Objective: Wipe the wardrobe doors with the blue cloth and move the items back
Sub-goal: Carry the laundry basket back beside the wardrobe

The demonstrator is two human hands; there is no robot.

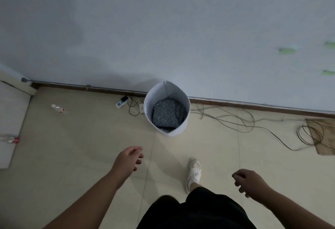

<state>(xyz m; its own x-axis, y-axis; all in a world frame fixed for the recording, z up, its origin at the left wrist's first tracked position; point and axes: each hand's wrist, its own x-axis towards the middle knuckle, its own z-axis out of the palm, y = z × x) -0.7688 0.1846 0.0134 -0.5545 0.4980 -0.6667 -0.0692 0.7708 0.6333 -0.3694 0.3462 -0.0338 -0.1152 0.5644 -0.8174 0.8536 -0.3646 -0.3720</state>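
A white fabric basket (181,130) stands on the tiled floor against the pale wall. Inside it lies a dark patterned blue-grey cloth (167,115). My left hand (129,158) hangs in the air below and left of the basket, fingers loosely curled, holding nothing. My right hand (249,180) hovers lower on the right, fingers also loosely curled and empty. Neither hand touches the basket. No wardrobe door is plainly recognisable in this view.
A power strip (121,102) and tangled cables (235,118) lie along the skirting. A plastic bottle (58,108) lies on the floor at left, another bottle (9,139) on a white board (10,112). Cardboard (324,138) with coiled wire sits at right. My white shoe (194,171) steps forward.
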